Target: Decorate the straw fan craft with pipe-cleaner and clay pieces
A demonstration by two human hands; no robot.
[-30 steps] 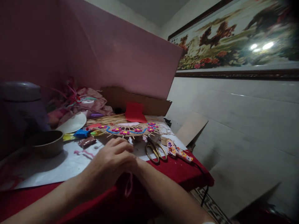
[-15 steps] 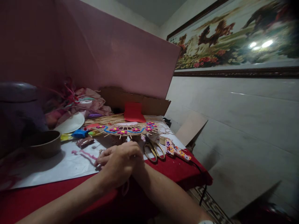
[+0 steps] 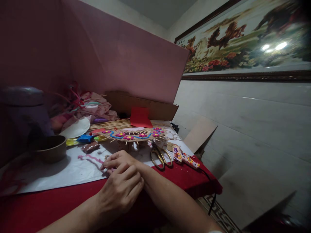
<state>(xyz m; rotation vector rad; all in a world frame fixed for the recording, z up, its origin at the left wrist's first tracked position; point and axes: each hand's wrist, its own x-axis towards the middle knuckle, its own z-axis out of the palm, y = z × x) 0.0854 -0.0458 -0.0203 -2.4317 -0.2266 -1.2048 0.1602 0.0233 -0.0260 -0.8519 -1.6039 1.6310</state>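
My right hand (image 3: 121, 160) lies over the edge of the white sheet, its fingers closed on a strand of pink yarn (image 3: 91, 157). One end of the yarn trails left across the sheet. Nearer to me, my left hand (image 3: 122, 186) crosses in front of the right wrist with its fingers curled. What it holds, if anything, is hidden. Just beyond the hands stands a fan-shaped cardboard piece (image 3: 128, 137) with thin sticks, pink flowers and a wavy blue line. Gold-handled scissors (image 3: 157, 163) rest right of the hands, beside a flower-patterned glue gun (image 3: 186, 158).
A brown pot (image 3: 52, 150) stands at left, near a white paper plate (image 3: 77, 127) and a blue packet (image 3: 85, 138). Thin sticks (image 3: 116, 124) and red paper (image 3: 141, 117) lie behind. The red tablecloth's edge (image 3: 204, 184) and a black cord (image 3: 212, 204) are at right.
My left hand has drawn down toward me, from on top of the right hand to in front of its wrist, uncovering more of the right hand. The hanging pink loop no longer shows.
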